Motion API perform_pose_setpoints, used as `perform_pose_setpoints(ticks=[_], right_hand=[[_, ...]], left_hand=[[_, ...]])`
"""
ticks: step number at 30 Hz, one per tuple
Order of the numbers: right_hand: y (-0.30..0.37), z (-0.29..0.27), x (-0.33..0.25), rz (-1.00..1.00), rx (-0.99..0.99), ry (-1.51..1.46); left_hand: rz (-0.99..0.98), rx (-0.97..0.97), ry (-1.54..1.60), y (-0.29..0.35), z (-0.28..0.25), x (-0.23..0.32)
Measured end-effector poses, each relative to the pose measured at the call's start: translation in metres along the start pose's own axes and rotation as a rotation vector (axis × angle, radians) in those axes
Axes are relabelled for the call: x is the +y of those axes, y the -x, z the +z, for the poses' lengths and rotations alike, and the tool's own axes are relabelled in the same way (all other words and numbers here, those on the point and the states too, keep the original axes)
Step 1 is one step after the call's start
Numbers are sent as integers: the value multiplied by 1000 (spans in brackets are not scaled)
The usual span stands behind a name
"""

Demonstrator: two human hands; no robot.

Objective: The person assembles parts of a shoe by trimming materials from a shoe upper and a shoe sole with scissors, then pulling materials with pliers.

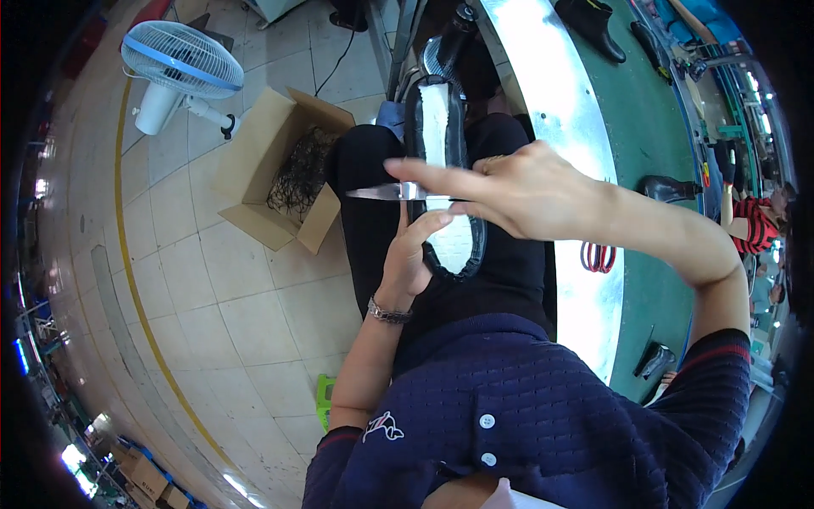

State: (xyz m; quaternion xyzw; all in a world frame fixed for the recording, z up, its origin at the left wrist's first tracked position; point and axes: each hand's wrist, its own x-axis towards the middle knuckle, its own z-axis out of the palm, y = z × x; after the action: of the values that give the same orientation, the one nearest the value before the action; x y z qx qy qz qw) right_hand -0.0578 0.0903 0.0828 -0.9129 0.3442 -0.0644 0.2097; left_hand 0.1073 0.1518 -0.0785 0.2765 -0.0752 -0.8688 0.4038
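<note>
A black shoe upper (476,235) lies bottom-up across my lap, toe part toward me, with a long white insole (435,127) showing inside its gathered black edge. My left hand (409,259) grips the near part of the shoe from the left, its thumb at the white insole. Above the shoe, my right hand (517,191) is closed on a knife (377,193), whose pointed silver blade sticks out to the left. The right fingers are slightly blurred, and the knife's handle is mostly hidden under them. The blade passes over the left hand's fingertips; whether it touches the shoe I cannot tell.
An open cardboard box (246,165) with black scraps stands on the tiled floor at left, near a white fan (174,72). To my right runs a shiny bench (572,144) with red-handled scissors (599,257). Beyond it, black boots (593,27) rest on a green surface.
</note>
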Motion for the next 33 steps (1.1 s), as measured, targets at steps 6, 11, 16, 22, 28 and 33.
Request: perform_pose_setpoints(ticks=[6,11,16,22,28,33], right_hand=[[1,-1,-17,-29,-104,187],[3,19,2,-14,-256,304],[12,9,-26,-58,-21,115],[29,15,-5,253,-362,-92],[38,12,-3,678,-663,-855],[49,26,-11,317,-402,-281]], left_hand=[[70,12,-19,7,4,4],[55,-20,-62,0,-3,2],[72,-109,-129,2,-29,-4],[80,-357,334,11,-34,-19],[33,-376,271,16,-24,-17],[50,-116,224,23,-1,-10]])
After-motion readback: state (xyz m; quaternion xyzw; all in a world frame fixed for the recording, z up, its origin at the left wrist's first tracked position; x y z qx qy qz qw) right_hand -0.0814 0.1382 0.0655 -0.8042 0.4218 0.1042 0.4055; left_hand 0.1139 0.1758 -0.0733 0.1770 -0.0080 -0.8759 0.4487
